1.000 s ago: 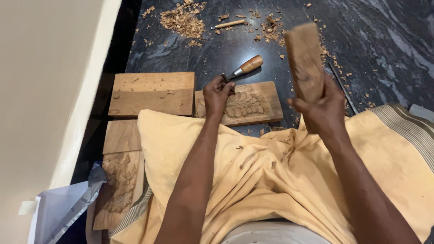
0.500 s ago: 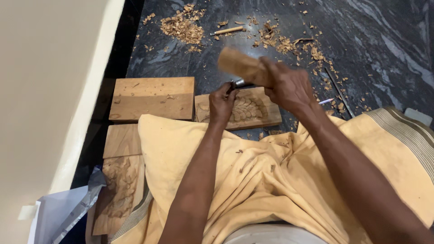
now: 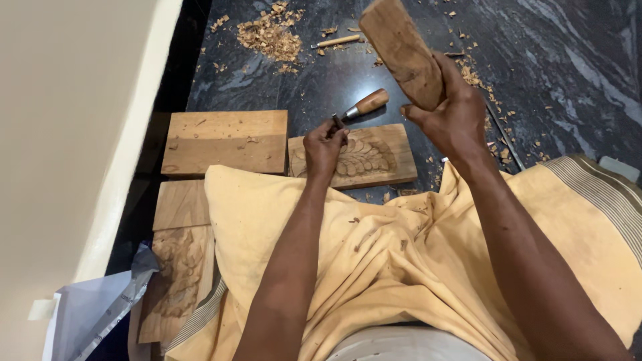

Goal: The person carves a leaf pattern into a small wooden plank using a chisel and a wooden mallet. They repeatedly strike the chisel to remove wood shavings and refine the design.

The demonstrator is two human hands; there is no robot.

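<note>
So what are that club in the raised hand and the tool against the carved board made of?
The club in the right hand looks like bare, unvarnished wood: matt brown, worn edges. The chisel, held by the left hand, seems to have a smooth turned wooden handle, a shiny metal collar and a dark, probably steel blade. The carved board is pale raw wood.

— From where is the scene viewed?
— It is seen from a single head-worn camera, tilted steeply down over the lap onto the dark floor (image 3: 401, 80).
— How near is it held?
— Arm's length; both forearms are framed from below.
</note>
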